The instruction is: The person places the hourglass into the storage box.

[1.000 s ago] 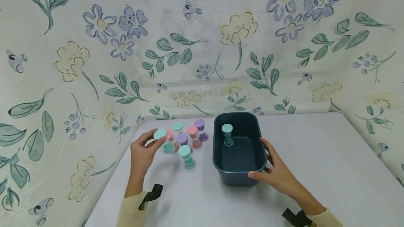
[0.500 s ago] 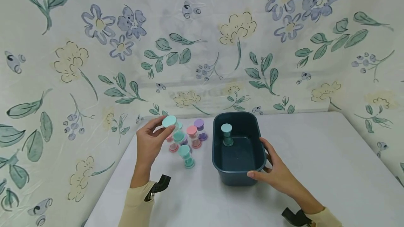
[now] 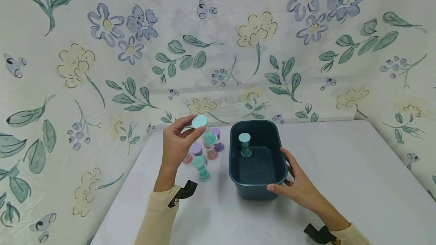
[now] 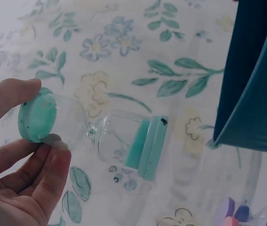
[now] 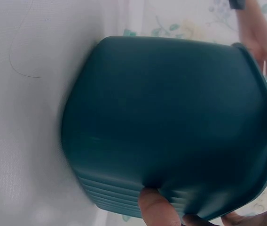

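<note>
My left hand pinches a mint-green hourglass by its upper cap, holding it raised over the back of a cluster of hourglasses. In the left wrist view, mint sand lies in the lower bulb of the held hourglass, and the thumb and fingertips are at its cap. My right hand grips the dark teal bin at its right front corner, thumb along the front rim and fingers on the right wall. Another mint hourglass stands upright inside the bin, toward the back left.
Left of the bin, several hourglasses stand on the white table: a mint one in front, a purple one behind it, and pink ones partly hidden. A floral cloth hangs behind the table.
My left hand has lifted the mint hourglass out of the cluster and carried it up and right, toward the bin. The right hand and bin stay put.
</note>
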`<action>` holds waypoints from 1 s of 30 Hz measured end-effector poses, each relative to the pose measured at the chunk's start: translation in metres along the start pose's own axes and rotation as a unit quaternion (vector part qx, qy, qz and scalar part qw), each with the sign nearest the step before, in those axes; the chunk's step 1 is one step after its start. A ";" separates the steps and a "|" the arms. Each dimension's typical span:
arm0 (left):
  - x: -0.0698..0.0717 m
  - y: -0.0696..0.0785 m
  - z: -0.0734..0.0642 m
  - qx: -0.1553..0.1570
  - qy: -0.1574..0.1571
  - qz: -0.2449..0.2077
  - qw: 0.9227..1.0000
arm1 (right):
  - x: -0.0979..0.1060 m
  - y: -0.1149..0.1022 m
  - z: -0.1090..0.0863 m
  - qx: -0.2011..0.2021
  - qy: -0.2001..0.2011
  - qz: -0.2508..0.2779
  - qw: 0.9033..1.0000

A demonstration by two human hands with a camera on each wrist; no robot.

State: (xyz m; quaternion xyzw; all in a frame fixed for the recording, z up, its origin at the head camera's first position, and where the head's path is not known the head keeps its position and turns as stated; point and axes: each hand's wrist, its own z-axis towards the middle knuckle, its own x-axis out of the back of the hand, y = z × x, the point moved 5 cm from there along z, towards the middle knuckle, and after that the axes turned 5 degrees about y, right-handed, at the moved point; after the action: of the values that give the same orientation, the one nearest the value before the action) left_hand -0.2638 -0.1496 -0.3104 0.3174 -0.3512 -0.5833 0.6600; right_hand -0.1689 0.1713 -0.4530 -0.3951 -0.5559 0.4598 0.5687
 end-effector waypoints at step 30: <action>-0.084 -0.017 -0.010 0.027 -0.116 -0.011 0.993 | -0.001 0.000 0.000 0.003 0.005 -0.006 1.000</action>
State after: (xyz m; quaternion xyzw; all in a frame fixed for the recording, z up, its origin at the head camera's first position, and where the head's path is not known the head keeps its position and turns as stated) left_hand -0.2710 -0.0678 -0.3380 0.2694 -0.4371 -0.6140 0.5995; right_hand -0.1688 0.1705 -0.4529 -0.3923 -0.5540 0.4557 0.5758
